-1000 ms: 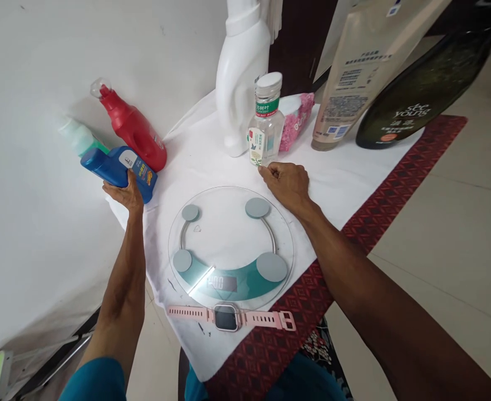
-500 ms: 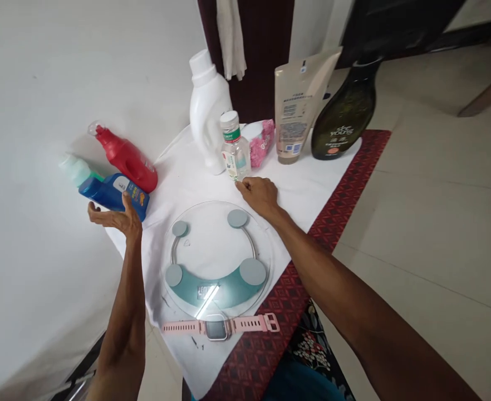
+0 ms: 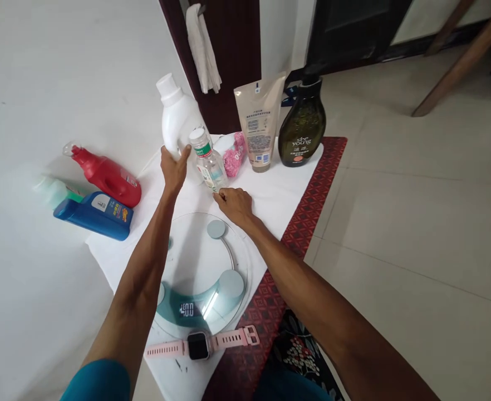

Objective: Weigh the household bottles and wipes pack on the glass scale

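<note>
My left hand [image 3: 173, 167] reaches forward over the round glass scale [image 3: 199, 273] with its fingers spread, touching the lower part of the tall white bottle [image 3: 177, 121]. Just right of it stands a small clear bottle with a white cap [image 3: 209, 160]. My right hand [image 3: 234, 204] rests on the white cloth [image 3: 279, 189] at the scale's far edge, fingers curled loosely, close to the small bottle's base and holding nothing that I can see.
A red bottle [image 3: 107, 175] and a blue bottle [image 3: 93, 214] lie at the left by the wall. A beige pouch [image 3: 259, 123], a dark green bottle [image 3: 302, 127] and a pink packet [image 3: 232, 154] stand at the back. A pink watch [image 3: 199, 345] lies in front of the scale.
My left hand left the blue bottle at the left and swung right and forward to the white bottle. My right hand stayed at the scale's edge. The view tilted up.
</note>
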### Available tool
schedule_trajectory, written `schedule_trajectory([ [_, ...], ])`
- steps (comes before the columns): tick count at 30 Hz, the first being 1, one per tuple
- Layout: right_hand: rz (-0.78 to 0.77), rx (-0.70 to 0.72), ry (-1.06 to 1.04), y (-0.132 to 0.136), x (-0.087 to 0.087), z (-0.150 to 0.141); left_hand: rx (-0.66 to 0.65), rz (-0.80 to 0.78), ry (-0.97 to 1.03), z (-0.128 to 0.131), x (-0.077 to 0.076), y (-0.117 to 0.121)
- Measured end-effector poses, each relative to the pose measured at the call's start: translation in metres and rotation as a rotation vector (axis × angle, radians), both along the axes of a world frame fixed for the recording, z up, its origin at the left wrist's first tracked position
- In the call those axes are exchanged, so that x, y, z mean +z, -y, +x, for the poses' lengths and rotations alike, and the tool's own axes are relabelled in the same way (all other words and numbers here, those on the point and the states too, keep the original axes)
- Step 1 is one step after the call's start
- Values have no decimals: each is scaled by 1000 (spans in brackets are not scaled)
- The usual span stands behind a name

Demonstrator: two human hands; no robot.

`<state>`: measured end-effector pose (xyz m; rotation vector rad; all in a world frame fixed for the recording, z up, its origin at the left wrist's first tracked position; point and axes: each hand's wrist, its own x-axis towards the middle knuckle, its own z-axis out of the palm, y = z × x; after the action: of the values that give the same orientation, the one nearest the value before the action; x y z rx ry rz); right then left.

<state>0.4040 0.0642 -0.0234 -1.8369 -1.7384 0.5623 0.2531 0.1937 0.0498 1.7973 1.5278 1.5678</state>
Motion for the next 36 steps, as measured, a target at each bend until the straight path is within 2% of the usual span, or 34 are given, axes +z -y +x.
schedule_trajectory([
  [3, -19, 15, -10, -1, 1, 1, 16, -61, 164, 16, 1, -15],
  [7, -14, 28, -32, 1, 4, 4, 22, -57, 280, 23, 3, -18],
  [11, 13, 33, -46, 3, 3, 5, 145, -33, 320, 13, 11, -13],
  [14, 32, 25, -58, 4, 2, 5, 226, -6, 359, -3, 23, 1],
  [17, 33, 12, -56, 4, 2, 4, 249, 44, 357, -26, 37, 28],
  [22, -5, -14, -49, 0, 0, 0, 141, 239, 250, -77, 60, 90],
  [26, 20, -52, -63, -3, -6, -3, 61, 199, 220, -104, 72, 151],
  [28, 38, -60, -79, -4, -9, -3, 39, 144, 215, -106, 71, 181],
  [31, 65, -54, -95, -3, -12, -3, 30, 71, 249, -104, 62, 220],
  [36, 106, -71, -101, -6, -18, -2, 25, 24, 289, -96, 42, 253],
])
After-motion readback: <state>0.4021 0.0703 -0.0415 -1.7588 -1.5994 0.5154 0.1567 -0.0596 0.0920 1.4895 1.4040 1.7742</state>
